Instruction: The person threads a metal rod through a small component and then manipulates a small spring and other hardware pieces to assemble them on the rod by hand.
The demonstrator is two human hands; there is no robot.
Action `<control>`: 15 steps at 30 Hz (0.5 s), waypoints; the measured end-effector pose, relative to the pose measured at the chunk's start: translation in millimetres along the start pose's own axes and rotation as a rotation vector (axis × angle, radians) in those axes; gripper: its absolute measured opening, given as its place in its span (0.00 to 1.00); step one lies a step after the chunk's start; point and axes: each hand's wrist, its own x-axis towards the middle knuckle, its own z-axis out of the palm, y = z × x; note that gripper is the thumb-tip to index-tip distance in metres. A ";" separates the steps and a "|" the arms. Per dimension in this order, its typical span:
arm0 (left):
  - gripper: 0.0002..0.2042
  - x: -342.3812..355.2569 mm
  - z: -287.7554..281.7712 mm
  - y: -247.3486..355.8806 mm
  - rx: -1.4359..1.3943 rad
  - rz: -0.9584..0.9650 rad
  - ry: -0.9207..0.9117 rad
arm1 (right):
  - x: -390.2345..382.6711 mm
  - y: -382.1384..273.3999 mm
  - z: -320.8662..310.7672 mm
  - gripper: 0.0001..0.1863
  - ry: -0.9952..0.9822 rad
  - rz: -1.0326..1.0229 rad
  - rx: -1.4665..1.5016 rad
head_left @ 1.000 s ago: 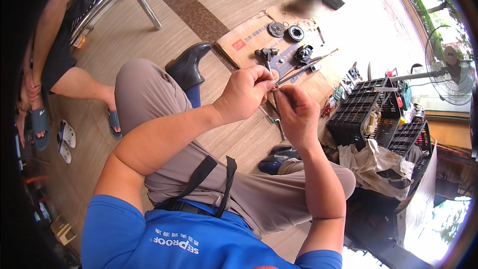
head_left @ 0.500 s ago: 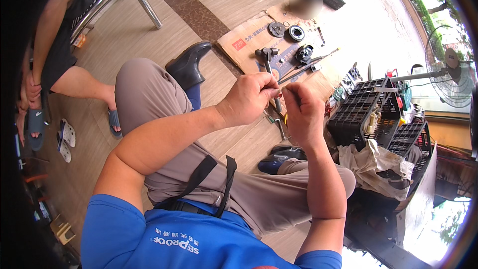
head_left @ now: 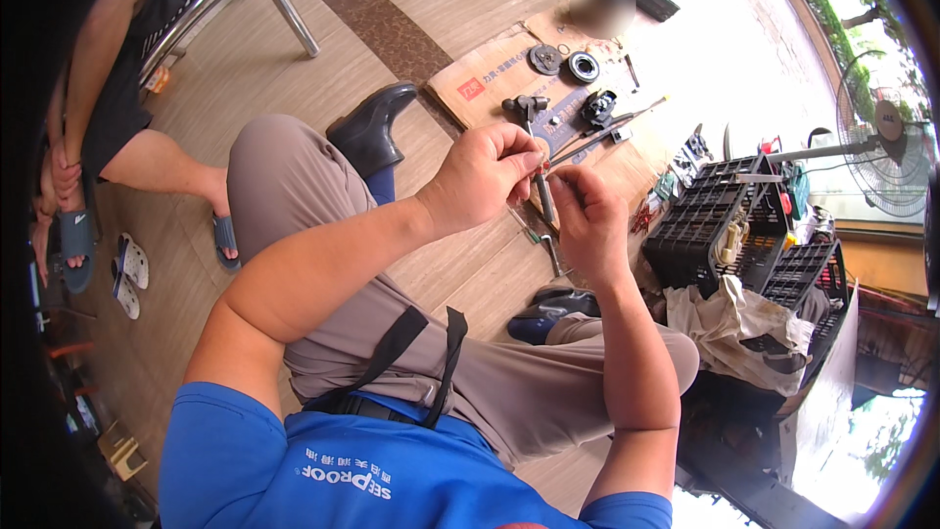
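Pinching a small red piece [head_left: 544, 168] (mostly hidden by the fingertips) between thumb and fingers, the left hand [head_left: 480, 176] stretches in from eight o'clock, its forearm slanting across taupe trousers [head_left: 284, 167]. The right hand [head_left: 592, 225] rises from five o'clock, fingers curled and thumb drawn close, its fingertips just beside the piece; whether they grip anything cannot be told. Toward one o'clock, beyond the hands, flattened cardboard [head_left: 453, 88] covers part of the pale floor [head_left: 450, 0]. On it lie a hammer [head_left: 532, 106], a dark disc [head_left: 544, 59], a ring-shaped part [head_left: 573, 61] and a black component [head_left: 597, 108]. Black crates [head_left: 685, 225] stand at three o'clock, a fan [head_left: 888, 118] slightly above them, while a person [head_left: 108, 69] in slides [head_left: 76, 250] occupies ten o'clock.
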 end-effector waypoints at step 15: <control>0.04 -2.3 3.8 -8.7 0.282 0.093 0.044 | -4.2 -26.3 -8.6 0.05 -0.037 -0.002 -0.186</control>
